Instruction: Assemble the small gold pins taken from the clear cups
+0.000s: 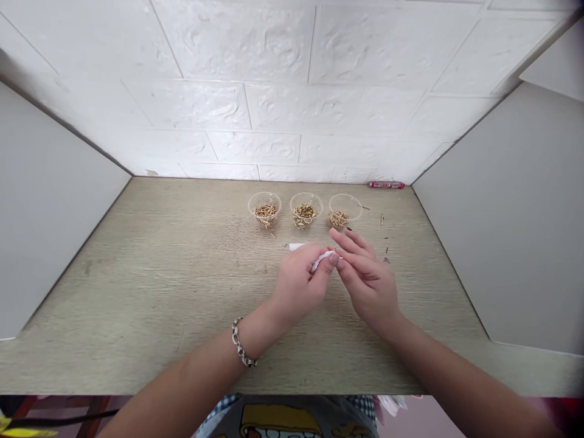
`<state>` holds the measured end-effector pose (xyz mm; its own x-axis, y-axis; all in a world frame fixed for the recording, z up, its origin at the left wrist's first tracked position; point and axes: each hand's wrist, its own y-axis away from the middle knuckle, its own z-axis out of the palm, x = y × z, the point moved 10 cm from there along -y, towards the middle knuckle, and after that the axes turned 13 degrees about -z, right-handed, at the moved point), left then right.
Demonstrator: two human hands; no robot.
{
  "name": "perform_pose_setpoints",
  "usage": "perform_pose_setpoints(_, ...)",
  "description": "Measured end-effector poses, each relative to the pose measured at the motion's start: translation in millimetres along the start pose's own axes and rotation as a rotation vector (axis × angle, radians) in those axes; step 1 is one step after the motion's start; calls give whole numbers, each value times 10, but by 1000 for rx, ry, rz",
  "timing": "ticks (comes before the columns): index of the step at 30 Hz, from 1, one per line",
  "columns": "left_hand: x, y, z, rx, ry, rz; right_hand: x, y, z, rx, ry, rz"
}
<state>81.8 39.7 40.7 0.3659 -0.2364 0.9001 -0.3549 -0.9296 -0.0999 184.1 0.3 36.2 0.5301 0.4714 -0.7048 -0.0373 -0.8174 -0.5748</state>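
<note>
My left hand (298, 277) is closed around a crumpled white piece of tissue or paper (322, 260), with the thumb pressed on it. My right hand (371, 286) meets it at the fingertips. Its thumb and index finger pinch a tiny thing at the tissue's end, too small and covered to name; the other fingers stretch outward. Just beyond the hands stand three clear plastic cups, a left one (252, 208), a middle one (292, 207) and a right one (359, 210). Each contains small gold-coloured metal pins. A flat white strip (296, 246) shows behind my left hand.
Several loose pins (382, 219) and dark bits lie on the wood-patterned table (150, 280) right of the cups. A red marker-like tube (386, 185) rests against the white brick wall (274, 109). Grey panels (506, 213) border both sides.
</note>
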Motion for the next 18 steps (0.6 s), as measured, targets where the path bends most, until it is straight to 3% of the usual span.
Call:
perform_pose_setpoints(5, 6, 8, 4, 6, -2, 7, -70, -16, -140, 114, 72, -31)
perform_pose_setpoints(12, -83, -32, 24, -46, 51, -67, 124, -65, -156, 71, -16, 126)
perform_pose_setpoints(18, -89, -49, 25, -59, 42, -74, -72, -168, -188, -6, 186, -38)
